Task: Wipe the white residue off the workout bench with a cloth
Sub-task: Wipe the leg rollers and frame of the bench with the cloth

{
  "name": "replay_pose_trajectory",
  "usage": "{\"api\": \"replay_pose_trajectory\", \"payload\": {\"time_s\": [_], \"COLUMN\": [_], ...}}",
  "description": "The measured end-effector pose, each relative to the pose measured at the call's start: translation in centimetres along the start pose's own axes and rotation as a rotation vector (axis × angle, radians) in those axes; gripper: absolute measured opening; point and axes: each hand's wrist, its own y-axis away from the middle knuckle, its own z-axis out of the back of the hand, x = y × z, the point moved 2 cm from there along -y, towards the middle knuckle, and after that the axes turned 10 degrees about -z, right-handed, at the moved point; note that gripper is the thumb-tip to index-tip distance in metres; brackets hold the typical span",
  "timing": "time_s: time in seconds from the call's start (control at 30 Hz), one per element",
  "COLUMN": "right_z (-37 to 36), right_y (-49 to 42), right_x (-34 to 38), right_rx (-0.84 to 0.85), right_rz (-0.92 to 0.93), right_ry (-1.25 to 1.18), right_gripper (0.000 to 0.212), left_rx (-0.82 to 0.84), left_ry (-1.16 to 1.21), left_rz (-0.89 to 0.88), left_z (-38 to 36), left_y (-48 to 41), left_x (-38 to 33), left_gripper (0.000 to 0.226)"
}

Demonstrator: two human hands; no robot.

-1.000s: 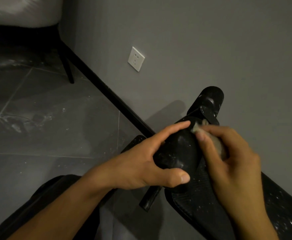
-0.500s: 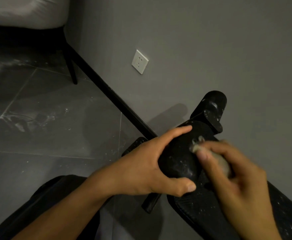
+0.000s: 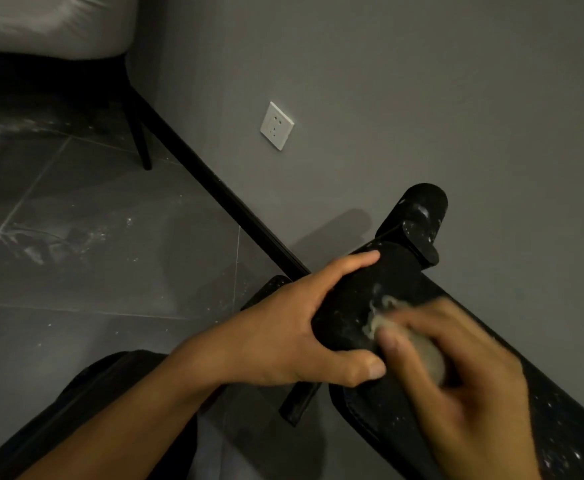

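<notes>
— How's the workout bench (image 3: 567,445) looking?
— Black, set along the grey wall over the tiled floor, and speckled with white all down its pad. There's a pale smear of white residue (image 3: 378,311) on the rounded end (image 3: 349,306).
— And the hands?
— The left hand (image 3: 283,334) is wrapped round that rounded end, thumb on the near side, fingers spread over the far side. The right hand (image 3: 474,393) is curled round a balled beige cloth (image 3: 425,355), pressing it on the pad just beside the left thumb. It's blurred.
— Anything changed from a moment ago?
— The cloth has slid from the top of the end towards the person, leaving the smear uncovered. The left hand's hold is the same.
</notes>
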Motion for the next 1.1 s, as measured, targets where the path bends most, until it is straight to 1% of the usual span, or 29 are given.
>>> {"api": "replay_pose_trajectory", "payload": {"time_s": [0.07,0.13,0.2,0.4,0.5,0.6,0.67,0.8,0.87,0.9,1.0,1.03,1.1], "right_z": [0.2,0.6,0.3,-0.9,-0.6,-0.3,-0.6,-1.5,-1.4,-1.4,-1.5,-1.5,-1.6], "right_y": [-2.0,-3.7,-3.5,2.8,1.6,-1.2,-1.4,1.8,2.0,1.4,-0.6,-0.8,0.1], "right_x": [-1.2,-2.2,-2.3,-0.6,-1.2,-2.0,-1.9,-0.1,-0.4,-0.8,-2.2,-2.3,-1.7], "right_rx": [-0.057,-0.117,-0.132,-0.09,-0.124,-0.193,-0.23,-0.172,-0.179,-0.209,-0.312,-0.318,-0.288], "right_rz": [-0.03,-0.11,-0.149,-0.066,-0.056,-0.131,-0.165,-0.031,-0.01,-0.022,-0.131,-0.153,-0.123], "right_ry": [0.095,0.099,0.034,-0.206,-0.134,-0.028,-0.053,-0.096,-0.082,-0.048,0.014,0.003,-0.02], "right_gripper": [0.013,0.013,0.013,0.012,0.01,0.008,0.009,0.013,0.011,0.01,0.011,0.012,0.012], "left_rx": [0.0,-0.002,-0.007,0.032,0.059,0.059,0.053,0.046,0.041,0.045,0.059,0.058,0.048], "left_ry": [0.017,0.033,0.046,0.075,0.086,0.103,0.105,0.11,0.117,0.124,0.124,0.121,0.115], "left_rz": [0.002,0.009,0.008,-0.004,0.009,0.016,0.02,-0.004,-0.001,0.001,0.004,0.003,-0.003], "left_z": [0.1,0.1,0.0,0.3,0.5,0.5,0.5,0.4,0.4,0.4,0.5,0.4,0.4], "left_y": [0.0,0.0,0.1,0.1,0.1,0.1,0.1,0.0,0.0,-0.1,-0.1,-0.1,-0.1], "left_x": [0.0,-0.1,-0.1,0.2,0.2,0.1,0.2,0.4,0.5,0.5,0.5,0.4,0.4], "left_gripper": [0.098,0.098,0.098,0.096,0.096,0.098,0.098,0.097,0.097,0.097,0.098,0.098,0.098]}}
